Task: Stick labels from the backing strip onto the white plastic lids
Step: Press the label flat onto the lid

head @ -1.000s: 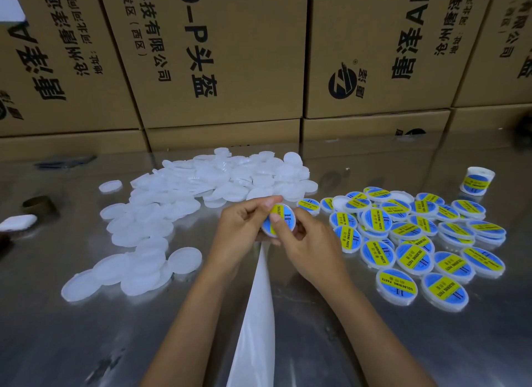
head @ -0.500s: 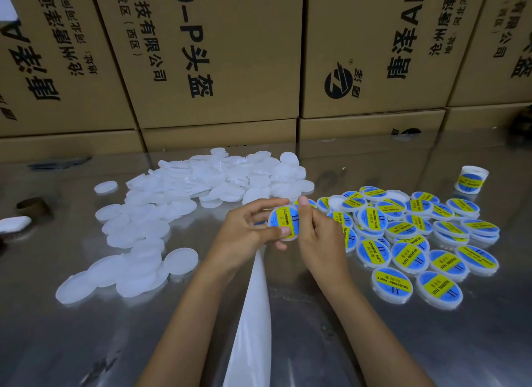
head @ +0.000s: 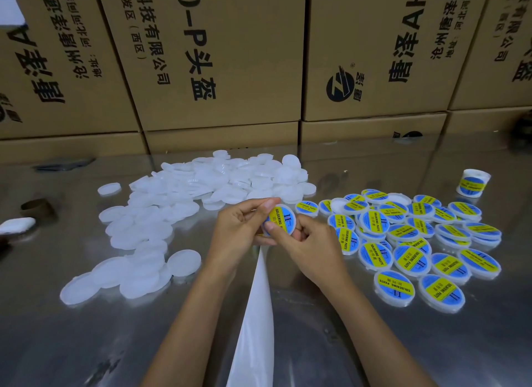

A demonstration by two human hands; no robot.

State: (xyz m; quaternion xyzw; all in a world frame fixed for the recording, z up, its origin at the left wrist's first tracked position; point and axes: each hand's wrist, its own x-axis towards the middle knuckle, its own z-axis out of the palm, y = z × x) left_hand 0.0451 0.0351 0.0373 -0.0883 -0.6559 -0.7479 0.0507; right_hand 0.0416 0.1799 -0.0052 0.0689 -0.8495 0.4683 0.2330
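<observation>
White plastic shows only at the rim of the round lid [head: 283,220] held up between both hands above the shiny steel table [head: 374,343]; a blue and yellow round label [head: 285,218] reading "SOLDERING PASTE" covers its face. The left hand [head: 240,232] pinches the lid from its left side, thumb along the upper edge and fingers curled behind. The right hand [head: 309,247] grips it from below and from the right, its thumb tip pressed on the lower left of the label and its fingers curled around the far edge. The lid is tilted, its face turned toward the camera.

Straight down from the grip, a long white backing strip [head: 256,314] runs under the hands toward the near edge of the view. To the left of the grip and beyond it lies a loose heap of bare white plastic lids [head: 178,211]. To the right, just beside the right hand, lies a cluster of labelled lids [head: 408,237] with blue and yellow faces up. Farther right and back stands a small roll of labels [head: 473,182]. Brown cardboard boxes [head: 218,55] with black printing line the far side of the table.
</observation>
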